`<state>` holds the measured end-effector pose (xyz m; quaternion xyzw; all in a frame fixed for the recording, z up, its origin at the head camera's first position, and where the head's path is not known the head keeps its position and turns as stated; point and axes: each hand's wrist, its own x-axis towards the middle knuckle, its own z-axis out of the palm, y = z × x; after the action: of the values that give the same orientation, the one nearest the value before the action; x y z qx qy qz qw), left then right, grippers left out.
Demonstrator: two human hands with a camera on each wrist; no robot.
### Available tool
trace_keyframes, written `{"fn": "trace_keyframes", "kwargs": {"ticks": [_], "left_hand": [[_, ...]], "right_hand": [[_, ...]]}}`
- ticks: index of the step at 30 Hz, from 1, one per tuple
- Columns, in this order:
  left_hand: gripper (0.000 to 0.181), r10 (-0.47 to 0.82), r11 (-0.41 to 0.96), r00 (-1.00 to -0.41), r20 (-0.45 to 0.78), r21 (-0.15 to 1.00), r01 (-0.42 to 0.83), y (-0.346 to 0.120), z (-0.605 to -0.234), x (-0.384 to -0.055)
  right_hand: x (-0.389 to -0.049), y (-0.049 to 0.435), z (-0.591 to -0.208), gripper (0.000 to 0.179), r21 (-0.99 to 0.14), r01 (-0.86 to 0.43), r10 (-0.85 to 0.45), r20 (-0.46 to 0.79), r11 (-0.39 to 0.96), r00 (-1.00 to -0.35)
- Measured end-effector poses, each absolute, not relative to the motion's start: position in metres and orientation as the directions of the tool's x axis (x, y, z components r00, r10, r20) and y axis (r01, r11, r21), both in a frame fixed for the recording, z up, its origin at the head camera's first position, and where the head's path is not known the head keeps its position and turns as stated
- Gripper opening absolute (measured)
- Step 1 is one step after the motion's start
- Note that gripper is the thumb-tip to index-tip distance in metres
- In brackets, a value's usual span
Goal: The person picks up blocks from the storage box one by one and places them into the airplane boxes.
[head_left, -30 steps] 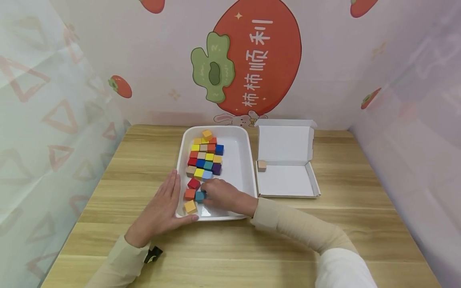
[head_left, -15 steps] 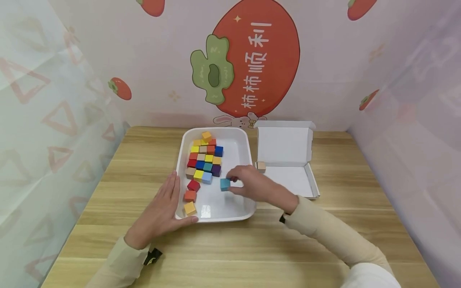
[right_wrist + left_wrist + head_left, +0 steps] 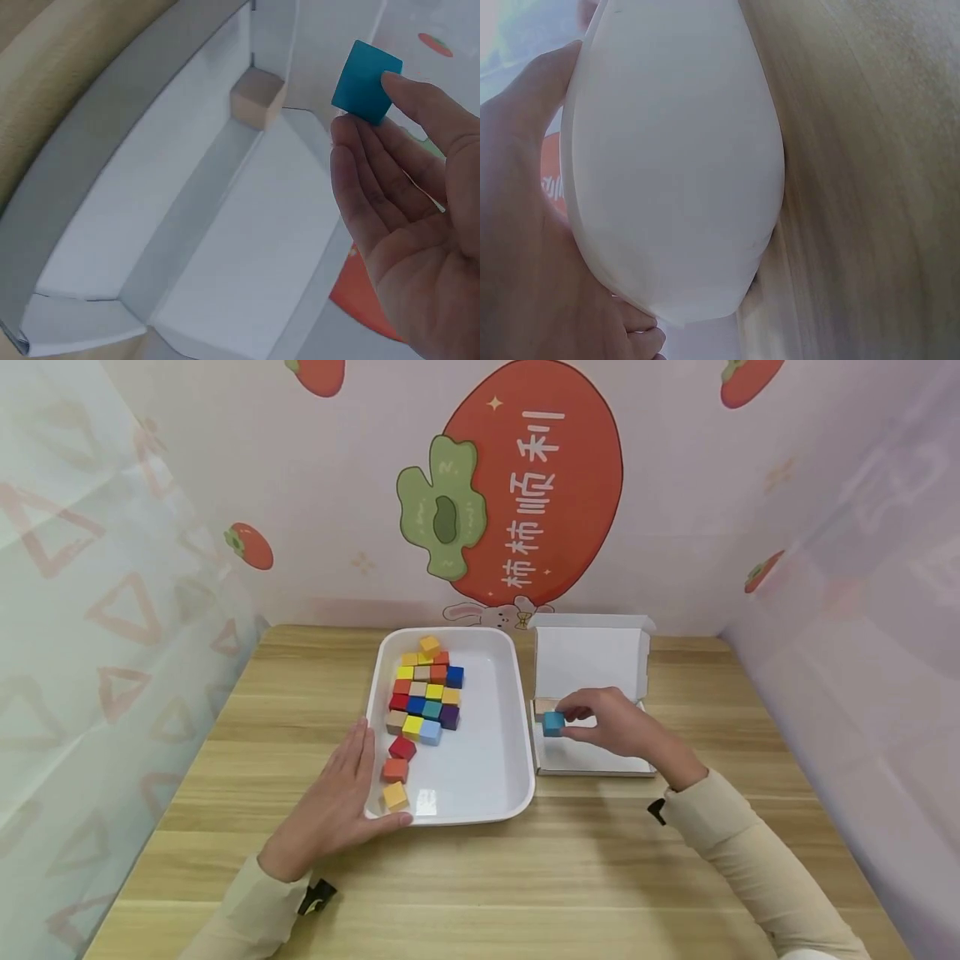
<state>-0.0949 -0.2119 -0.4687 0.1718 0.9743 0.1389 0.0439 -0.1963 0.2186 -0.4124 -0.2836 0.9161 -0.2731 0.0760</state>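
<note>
Between thumb and fingers, my right hand point(image 3: 618, 724) pinches a teal cube point(image 3: 553, 724) over the left side of a white cardboard box point(image 3: 600, 766) whose lid stands raised. In the right wrist view the teal cube point(image 3: 367, 81) is held above the box floor. A plain wooden cube point(image 3: 258, 98) sits in the box's corner, partly covered by the teal cube in the head view. My left hand point(image 3: 330, 797) rests with straight fingers along the near left corner of a white plastic tray point(image 3: 480, 777). The tray's outer wall point(image 3: 675, 150) fills the left wrist view.
Several colored cubes point(image 3: 423, 702) lie grouped along the tray's left side, with a red cube point(image 3: 402, 748), an orange-red one point(image 3: 395, 769) and a yellow-orange one point(image 3: 395, 796) nearer the front. Tray and box stand side by side on a wooden table point(image 3: 480, 885), with a printed backdrop behind.
My right hand has picked the teal cube from the tray's near left part and carried it right, across the tray wall, to over the box. The left hand has stayed put.
</note>
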Motion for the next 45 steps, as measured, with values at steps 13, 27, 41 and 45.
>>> {"fn": "trace_keyframes", "kwargs": {"ticks": [13, 27, 41, 45], "left_hand": [[0.135, 0.346, 0.9, -0.937, -0.056, 0.302, 0.314, -0.21, -0.472, -0.095], [0.135, 0.344, 0.904, -0.937, -0.059, 0.292, 0.313, -0.211, -0.47, -0.095], [0.135, 0.334, 0.908, -0.941, -0.062, 0.288, 0.304, -0.211, -0.469, -0.095], [0.135, 0.332, 0.91, -0.941, -0.065, 0.285, 0.301, -0.211, -0.468, -0.095]], "right_hand": [[-0.212, 0.22, -0.456, 0.032, -0.557, -0.411, -0.515, -0.037, 0.722, -0.856], [-0.218, 0.217, -0.472, 0.026, -0.538, -0.416, -0.481, 0.022, 0.733, -0.877], [-0.219, 0.208, -0.464, 0.028, -0.503, -0.412, -0.458, 0.035, 0.76, -0.888], [-0.219, 0.201, -0.451, 0.031, -0.475, -0.439, -0.48, 0.038, 0.763, -0.876]]}}
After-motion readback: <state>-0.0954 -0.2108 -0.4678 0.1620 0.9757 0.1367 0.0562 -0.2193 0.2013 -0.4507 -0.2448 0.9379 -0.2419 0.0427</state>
